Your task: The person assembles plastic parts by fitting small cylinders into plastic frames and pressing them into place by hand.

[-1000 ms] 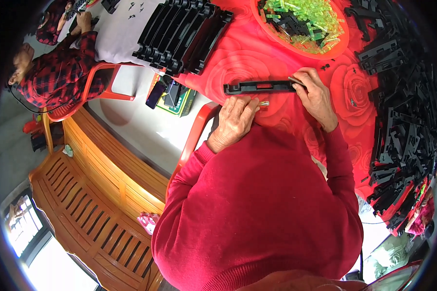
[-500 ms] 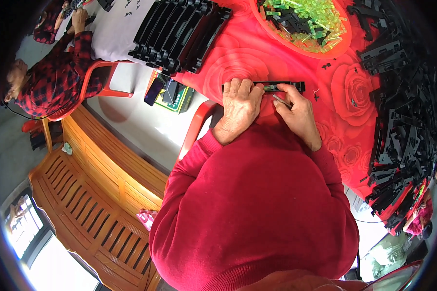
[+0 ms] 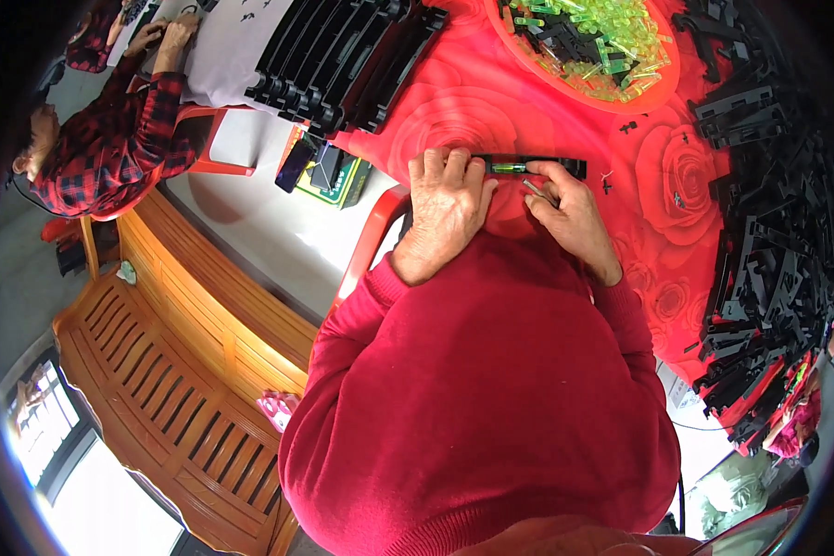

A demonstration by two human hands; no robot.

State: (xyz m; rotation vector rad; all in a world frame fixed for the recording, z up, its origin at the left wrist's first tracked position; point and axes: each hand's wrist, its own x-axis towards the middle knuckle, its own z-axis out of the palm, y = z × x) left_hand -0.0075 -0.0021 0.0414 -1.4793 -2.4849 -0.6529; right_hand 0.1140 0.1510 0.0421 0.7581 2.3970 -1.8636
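Note:
A black plastic spirit level body (image 3: 573, 168) lies crosswise on the red tablecloth in front of me, with a bright green vial (image 3: 507, 169) showing in its middle slot. My left hand (image 3: 449, 196) has its fingers curled over the left end of the level body and hides that end. My right hand (image 3: 573, 211) is at the right part, its forefinger bent against the level body beside the vial. Between its thumb and fingers is a thin metal tool (image 3: 535, 188); its tip end shows, the rest is hidden in the palm.
A red basin (image 3: 674, 79) of green vials and black pieces stands ahead. Black level bodies (image 3: 760, 250) are heaped along the right side. More are stacked (image 3: 343, 60) at the far left. A co-worker (image 3: 111, 153) in a checked shirt sits left, beyond a wooden bench (image 3: 185, 408).
My left hand has shifted slightly left, its thumb drawn back from the vial, so more green shows. My right hand stays nearly in place. The co-worker's arms have moved.

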